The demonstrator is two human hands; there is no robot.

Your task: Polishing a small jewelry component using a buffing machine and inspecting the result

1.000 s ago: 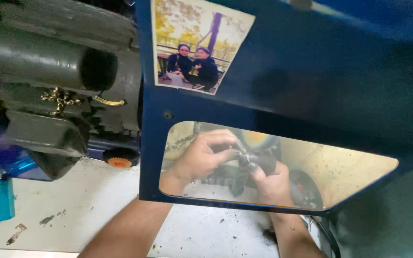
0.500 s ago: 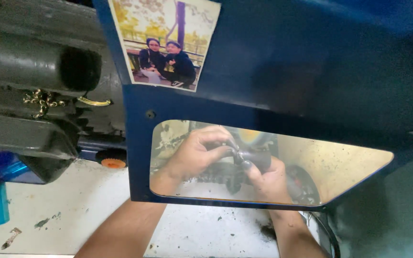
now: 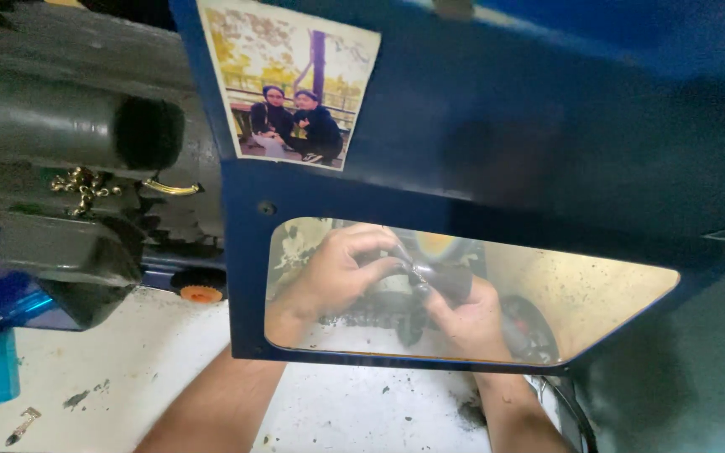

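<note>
Small dark part [image 3: 442, 281], pinched between left hand [image 3: 337, 273] and right hand [image 3: 472, 323], behind tinted window [image 3: 597, 294]

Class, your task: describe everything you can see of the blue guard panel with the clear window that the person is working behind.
The blue guard panel looks like painted sheet metal, hanging tilted across the view. Its lower part holds a yellowish, speckled clear window with a slanted right edge. A screw sits near the left edge, and a photograph of two seated people is stuck at its top. Both forearms pass under it; the left hand and right hand show through the window, gripping a small dark part.
</note>
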